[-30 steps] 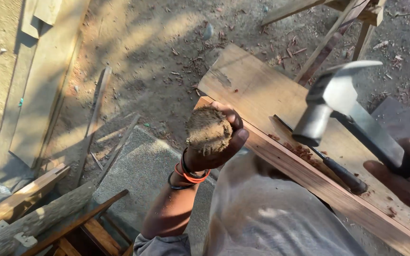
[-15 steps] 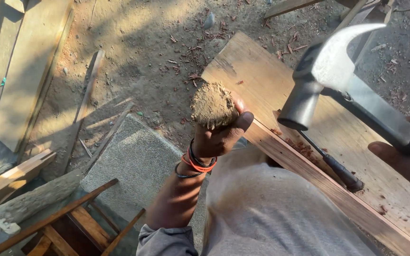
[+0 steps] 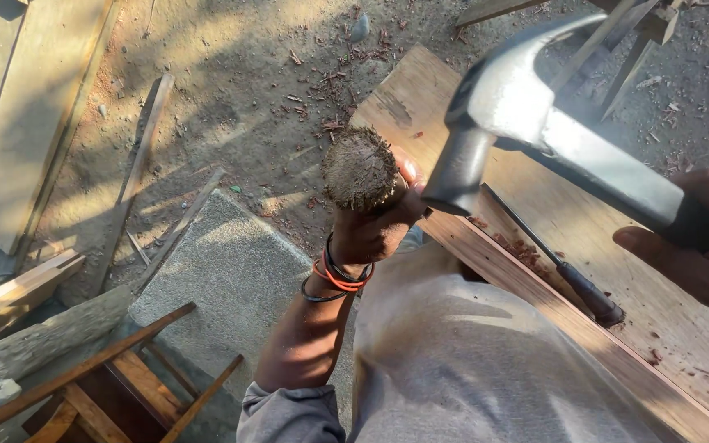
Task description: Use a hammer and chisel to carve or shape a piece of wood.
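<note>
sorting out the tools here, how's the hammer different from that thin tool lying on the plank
The hammer is raised in the air, gripped by the right hand; the thin tool lies flat on the plank, touched by no hand. The hammer has a thick, shiny grey metal head and neck; the thin tool has a slim dark shaft. The hammer looks far bulkier, though it is nearer the camera. Both have dark handles.

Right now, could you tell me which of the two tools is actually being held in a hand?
The steel claw hammer, held in the right hand. The dark-handled chisel lies untouched on the wooden board.
</note>
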